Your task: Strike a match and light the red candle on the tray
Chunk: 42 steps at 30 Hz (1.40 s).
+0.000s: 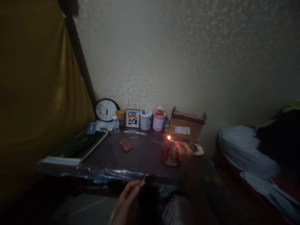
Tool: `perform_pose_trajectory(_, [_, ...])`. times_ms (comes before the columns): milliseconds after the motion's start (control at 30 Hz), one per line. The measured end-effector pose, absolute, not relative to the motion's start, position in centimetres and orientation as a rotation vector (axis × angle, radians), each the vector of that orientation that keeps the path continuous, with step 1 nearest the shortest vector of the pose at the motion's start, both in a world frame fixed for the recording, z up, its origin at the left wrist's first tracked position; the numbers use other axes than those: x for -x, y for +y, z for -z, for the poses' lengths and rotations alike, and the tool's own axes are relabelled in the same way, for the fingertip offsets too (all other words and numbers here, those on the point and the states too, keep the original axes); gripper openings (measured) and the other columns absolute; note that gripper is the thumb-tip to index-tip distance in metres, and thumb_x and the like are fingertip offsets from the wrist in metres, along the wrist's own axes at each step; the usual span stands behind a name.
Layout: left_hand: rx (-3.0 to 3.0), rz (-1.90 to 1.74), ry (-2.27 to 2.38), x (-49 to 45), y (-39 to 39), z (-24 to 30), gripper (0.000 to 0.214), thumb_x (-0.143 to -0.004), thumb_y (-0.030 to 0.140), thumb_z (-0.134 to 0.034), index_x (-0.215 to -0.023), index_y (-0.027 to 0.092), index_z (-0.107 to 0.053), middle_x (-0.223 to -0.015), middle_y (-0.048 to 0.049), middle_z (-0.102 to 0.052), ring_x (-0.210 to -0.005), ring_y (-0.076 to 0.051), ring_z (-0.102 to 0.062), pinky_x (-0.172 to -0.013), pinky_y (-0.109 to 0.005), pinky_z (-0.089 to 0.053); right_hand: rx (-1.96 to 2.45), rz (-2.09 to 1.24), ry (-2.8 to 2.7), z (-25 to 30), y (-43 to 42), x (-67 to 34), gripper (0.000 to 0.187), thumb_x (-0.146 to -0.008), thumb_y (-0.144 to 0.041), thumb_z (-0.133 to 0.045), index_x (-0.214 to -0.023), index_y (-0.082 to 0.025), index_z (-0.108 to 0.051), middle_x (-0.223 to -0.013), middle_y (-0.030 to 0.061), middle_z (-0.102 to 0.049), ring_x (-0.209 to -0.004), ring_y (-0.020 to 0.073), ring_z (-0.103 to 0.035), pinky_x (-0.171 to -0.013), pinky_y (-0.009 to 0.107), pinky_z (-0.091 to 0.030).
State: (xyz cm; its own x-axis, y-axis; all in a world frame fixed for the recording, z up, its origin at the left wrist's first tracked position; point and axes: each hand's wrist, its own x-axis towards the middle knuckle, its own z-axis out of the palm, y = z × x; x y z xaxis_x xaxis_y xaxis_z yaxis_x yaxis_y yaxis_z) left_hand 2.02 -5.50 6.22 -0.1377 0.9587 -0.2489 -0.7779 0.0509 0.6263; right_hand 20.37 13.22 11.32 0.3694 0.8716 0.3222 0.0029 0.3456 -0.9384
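My right hand [185,149] pinches a thin match [172,141]. A small bright flame [169,137] burns at the match's tip, right above a red candle [166,150]. The candle stands upright on a round metal plate [170,164] covered with dark and pale bits. Another red piece [177,157] shows on the plate below my fingers, partly hidden. Low in front of the table edge, my left hand [126,198] holds a small flat brown piece [142,183] between thumb and fingers. Brown striker-like cards [126,144] lie mid-table. Behind my right hand is a bundle of pale sticks [199,149].
Along the wall stand a clock [107,110], a framed panda picture [132,118], a white tin [145,120], a pink tin [159,122] and an open cardboard box [186,125]. A large green book [77,147] lies left; a plastic bag [243,150] sits right.
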Motion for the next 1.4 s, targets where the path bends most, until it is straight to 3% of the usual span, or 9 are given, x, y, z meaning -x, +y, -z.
perform_pose_trajectory(400, [-0.308, -1.537, 0.741, -1.7, -5.1, -5.0, 0.014, -0.075, 0.028, -0.076, -0.086, 0.02, -0.073, -0.097, -0.0069, -0.082, -0.108, -0.026, -0.07, -0.097, -0.034, -0.049, 1.117, -0.759, -0.99, -11.0, 13.9, -19.9, 0.025, -0.059, -0.045, -0.073, -0.064, -0.021, -0.066, -0.056, 0.0009, -0.067, -0.055, 0.0189, -0.064, -0.056, 0.033, -0.053])
perform_pose_trajectory(700, [-0.261, -1.536, 0.766, -2.0, -5.4, -5.7, 0.021, -0.066, 0.03, -0.082, -0.083, 0.021, -0.074, -0.1, -0.009, -0.081, -0.108, -0.032, -0.069, -0.098, -0.042, -0.049, 1.176, -0.742, -0.998, -10.8, 14.0, -20.0, 0.028, -0.061, -0.046, -0.07, -0.068, -0.02, -0.067, -0.058, 0.0015, -0.068, -0.059, 0.0213, -0.066, -0.056, 0.032, -0.051])
perform_pose_trajectory(933, [-0.326, -1.514, 0.777, -1.9, -5.3, -5.5, 0.019, -0.071, 0.033, -0.078, -0.086, 0.021, -0.073, -0.103, -0.0088, -0.081, -0.109, -0.03, -0.069, -0.096, -0.038, -0.05, 1.185, -0.724, -1.017, -10.3, 14.6, -20.1, 0.034, -0.057, -0.052, -0.073, -0.064, -0.02, -0.065, -0.051, -0.0017, -0.063, -0.052, 0.0179, -0.061, -0.054, 0.03, -0.048])
perform_pose_trajectory(1167, [-0.255, -1.51, 0.807, -1.9, -5.0, -5.6, 0.026, -0.062, 0.033, -0.085, -0.082, 0.021, -0.073, -0.1, -0.0103, -0.081, -0.112, -0.032, -0.067, -0.101, -0.039, -0.047, 1.193, -0.724, -1.055, -9.5, 15.1, -20.4, 0.033, -0.059, -0.052, -0.073, -0.064, -0.02, -0.066, -0.051, -0.0019, -0.063, -0.051, 0.0172, -0.06, -0.053, 0.029, -0.047])
perform_pose_trajectory(1400, [-0.328, -1.526, 0.776, -2.0, -5.1, -5.6, 0.015, -0.076, 0.031, -0.074, -0.088, 0.021, -0.073, -0.104, -0.0093, -0.081, -0.117, -0.029, -0.065, -0.108, -0.038, -0.04, 1.192, -0.73, -1.069, -8.6, 15.8, -20.4, 0.033, -0.062, -0.051, -0.071, -0.067, -0.019, -0.066, -0.053, -0.0008, -0.065, -0.054, 0.0174, -0.061, -0.053, 0.029, -0.048])
